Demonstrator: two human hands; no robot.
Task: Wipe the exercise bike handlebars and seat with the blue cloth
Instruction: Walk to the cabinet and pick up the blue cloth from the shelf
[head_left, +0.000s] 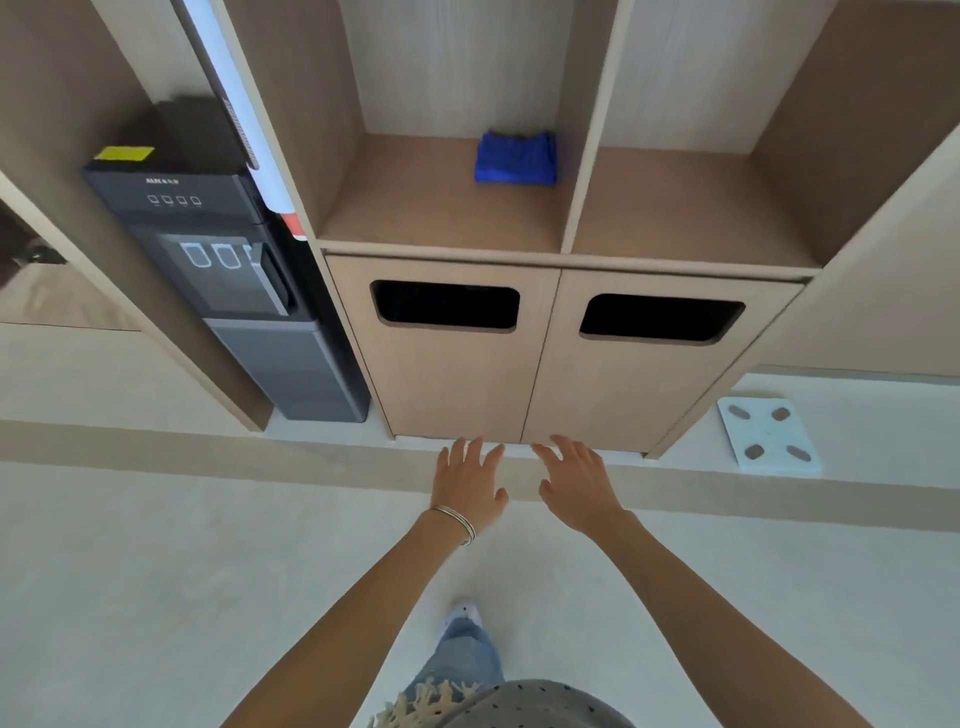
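On the shelf (415, 208) lies one folded blue cloth (515, 158), above two doors (447, 374). Left hand (467, 480) and right hand (576, 480) reach forward, both spread open and empty.

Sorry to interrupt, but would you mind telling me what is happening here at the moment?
A person stands facing a wooden shelf unit, both arms stretched forward. The left hand and right hand are open and empty. The folded blue cloth lies untouched in the left open compartment, above two doors with dark slots. No exercise bike is in view, so wiping has not begun.
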